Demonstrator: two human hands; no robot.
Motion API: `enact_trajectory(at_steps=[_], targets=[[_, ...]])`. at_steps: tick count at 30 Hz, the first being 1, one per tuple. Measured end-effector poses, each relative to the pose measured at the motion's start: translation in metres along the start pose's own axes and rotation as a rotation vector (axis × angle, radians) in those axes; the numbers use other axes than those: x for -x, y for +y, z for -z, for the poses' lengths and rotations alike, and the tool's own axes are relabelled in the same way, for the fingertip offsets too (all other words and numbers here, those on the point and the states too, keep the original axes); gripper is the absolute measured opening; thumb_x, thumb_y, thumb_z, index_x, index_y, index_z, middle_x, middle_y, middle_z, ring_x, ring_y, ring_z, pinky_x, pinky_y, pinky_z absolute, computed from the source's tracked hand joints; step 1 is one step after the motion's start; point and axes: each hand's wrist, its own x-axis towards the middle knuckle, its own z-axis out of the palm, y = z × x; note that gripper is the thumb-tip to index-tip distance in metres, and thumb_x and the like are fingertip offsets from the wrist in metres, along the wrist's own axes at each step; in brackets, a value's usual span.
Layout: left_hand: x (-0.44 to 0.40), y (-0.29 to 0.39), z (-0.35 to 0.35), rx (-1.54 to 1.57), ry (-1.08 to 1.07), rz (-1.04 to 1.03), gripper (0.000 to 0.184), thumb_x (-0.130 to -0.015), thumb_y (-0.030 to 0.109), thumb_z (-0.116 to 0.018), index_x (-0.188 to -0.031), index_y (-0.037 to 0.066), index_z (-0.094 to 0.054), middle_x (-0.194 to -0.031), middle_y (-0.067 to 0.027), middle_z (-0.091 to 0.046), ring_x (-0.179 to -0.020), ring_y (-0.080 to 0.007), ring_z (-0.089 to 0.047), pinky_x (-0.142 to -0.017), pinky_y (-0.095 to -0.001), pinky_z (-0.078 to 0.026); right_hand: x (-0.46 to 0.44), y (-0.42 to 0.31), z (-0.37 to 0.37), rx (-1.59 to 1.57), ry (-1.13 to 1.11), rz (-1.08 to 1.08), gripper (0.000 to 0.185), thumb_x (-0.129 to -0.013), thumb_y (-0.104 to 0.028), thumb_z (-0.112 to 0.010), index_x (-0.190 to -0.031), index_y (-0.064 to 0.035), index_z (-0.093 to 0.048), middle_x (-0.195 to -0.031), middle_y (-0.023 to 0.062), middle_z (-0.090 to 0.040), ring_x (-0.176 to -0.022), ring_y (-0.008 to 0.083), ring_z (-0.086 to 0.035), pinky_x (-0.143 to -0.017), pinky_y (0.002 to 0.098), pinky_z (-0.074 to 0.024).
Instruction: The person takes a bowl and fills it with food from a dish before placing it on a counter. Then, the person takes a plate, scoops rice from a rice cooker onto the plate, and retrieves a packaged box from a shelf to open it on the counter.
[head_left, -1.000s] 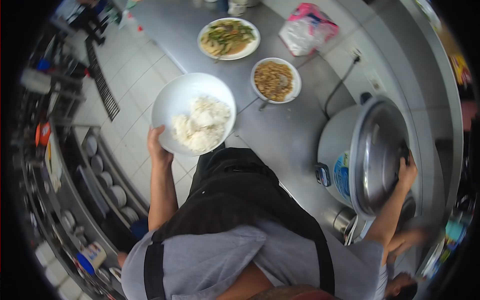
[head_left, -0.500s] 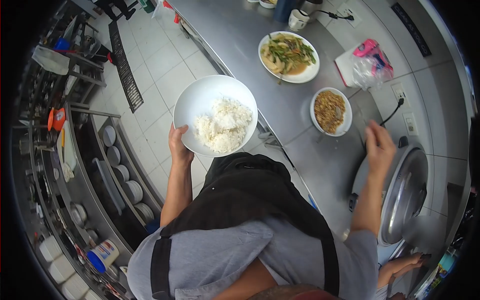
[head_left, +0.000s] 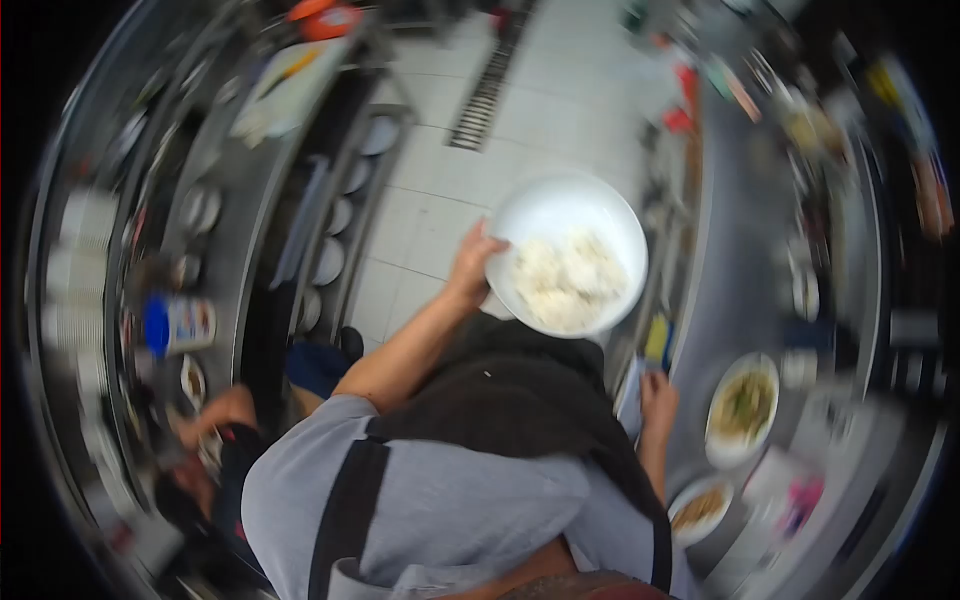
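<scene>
My left hand grips the left rim of a wide white bowl, thumb over the edge. Clumps of white rice lie in the bowl, which is held over the floor in front of my apron. Low beside the counter's near edge is my right hand, its fingers curled. It is next to a pale bluish sheet or cloth; whether it holds this is blurred. On the counter to the right stand an oval plate of stir-fried vegetables and a small bowl of brown crumbly food.
The steel counter runs along my right. To the left, a shelf unit holds stacked plates, and a blue-lidded tub sits on the worktop. Another person's arm is at the lower left. A floor drain grate lies ahead.
My view has swung left, away from the counter. The left hand still carries the rice bowl. My right hand has gone from beside the small bowl to low at the counter's edge.
</scene>
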Motion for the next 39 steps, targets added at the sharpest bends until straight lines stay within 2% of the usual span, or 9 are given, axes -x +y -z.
enact_trajectory(at_steps=[3,8,14,18,20,22,28,34,39], targets=[[-0.041,0.02,0.039,0.164,0.112,-0.077,0.05,-0.07,0.01,-0.054,-0.118,-0.003,-0.044,-0.105,-0.0148,-0.054,-0.097,-0.024,-0.055,-0.083,-0.034,-0.047,-0.06,-0.006,-0.032,0.269,-0.078,0.251,0.027,-0.086,-0.025,-0.053,-0.078,-0.0013,-0.064,-0.066,0.0155,-0.062,-0.063,0.0304,-0.062,-0.059,0.0433,-0.0453],[-0.101,0.065,0.087,0.309,0.403,-0.216,0.052,-0.07,0.006,-0.05,-0.121,-0.002,-0.042,-0.109,-0.0154,-0.053,-0.102,-0.0255,-0.054,-0.09,-0.0346,-0.045,-0.176,0.017,-0.067,0.353,-0.366,0.129,0.03,-0.077,-0.025,-0.059,-0.077,0.0048,-0.064,-0.076,0.0249,-0.062,-0.078,0.0424,-0.06,-0.07,0.0467,-0.0458],[-0.152,0.127,0.163,0.347,0.879,-0.347,0.052,-0.069,0.007,-0.052,-0.118,-0.002,-0.041,-0.107,-0.0173,-0.052,-0.103,-0.0313,-0.055,-0.087,-0.0506,-0.047,-0.351,-0.086,-0.042,0.52,-0.276,0.273,0.029,-0.075,-0.024,-0.06,-0.077,0.0052,-0.064,-0.076,0.0256,-0.062,-0.079,0.041,-0.061,-0.07,0.046,-0.0463],[-0.183,0.169,0.235,0.444,0.99,-0.489,0.057,-0.069,0.008,-0.05,-0.123,-0.007,-0.038,-0.119,-0.023,-0.049,-0.109,-0.0359,-0.053,-0.087,-0.0556,-0.046,-0.44,-0.267,-0.018,0.251,-0.189,0.151,0.024,-0.074,-0.016,-0.057,-0.08,0.0045,-0.067,-0.071,0.0229,-0.064,-0.075,0.0392,-0.064,-0.07,0.0449,-0.0499],[-0.191,0.196,0.256,0.48,1.16,-0.615,0.048,-0.072,0.006,-0.049,-0.117,-0.01,-0.043,-0.109,-0.0239,-0.055,-0.097,-0.0368,-0.06,-0.077,-0.0526,-0.052,-0.556,-0.254,-0.066,0.463,-0.078,0.407,0.022,-0.074,-0.015,-0.059,-0.086,0.0015,-0.067,-0.075,0.0238,-0.064,-0.075,0.0386,-0.062,-0.071,0.0455,-0.0489],[-0.196,0.226,0.287,0.521,1.221,-0.677,0.047,-0.074,0.007,-0.049,-0.118,-0.01,-0.042,-0.111,-0.0246,-0.054,-0.099,-0.037,-0.058,-0.078,-0.0533,-0.052,-0.642,-0.284,-0.107,0.408,-0.055,0.554,0.022,-0.079,-0.014,-0.055,-0.079,0.0054,-0.065,-0.061,0.0166,-0.063,-0.049,0.0244,-0.063,-0.047,0.0376,-0.0499],[-0.241,0.331,0.444,0.653,1.287,-0.977,0.044,-0.083,0.009,-0.05,-0.123,-0.006,-0.04,-0.118,-0.0226,-0.052,-0.106,-0.0371,-0.055,-0.085,-0.0567,-0.046,-0.62,-0.523,-0.187,0.158,-0.298,0.476,0.02,-0.086,-0.015,-0.056,-0.096,0.0016,-0.063,-0.064,0.0102,-0.061,-0.048,0.0176,-0.062,-0.039,0.0293,-0.0466],[-0.31,0.444,0.625,0.649,1.314,-0.992,0.039,-0.087,0.007,-0.049,-0.123,-0.006,-0.04,-0.118,-0.0226,-0.052,-0.107,-0.0379,-0.055,-0.08,-0.0589,-0.048,-0.556,-0.577,-0.273,0.383,-0.511,0.215,0.027,-0.081,-0.019,-0.056,-0.097,0.0011,-0.065,-0.07,0.0153,-0.066,-0.053,0.0214,-0.065,-0.051,0.0321,-0.0512],[-0.367,0.496,0.762,0.63,1.363,-0.945,0.04,-0.088,0.006,-0.047,-0.125,-0.005,-0.038,-0.119,-0.0235,-0.051,-0.108,-0.042,-0.053,-0.075,-0.0619,-0.049,-0.541,-0.634,-0.264,0.333,-0.437,0.374,0.024,-0.084,-0.015,-0.06,-0.1,0.0018,-0.065,-0.071,0.0153,-0.066,-0.05,0.0212,-0.064,-0.049,0.0317,-0.0501]])
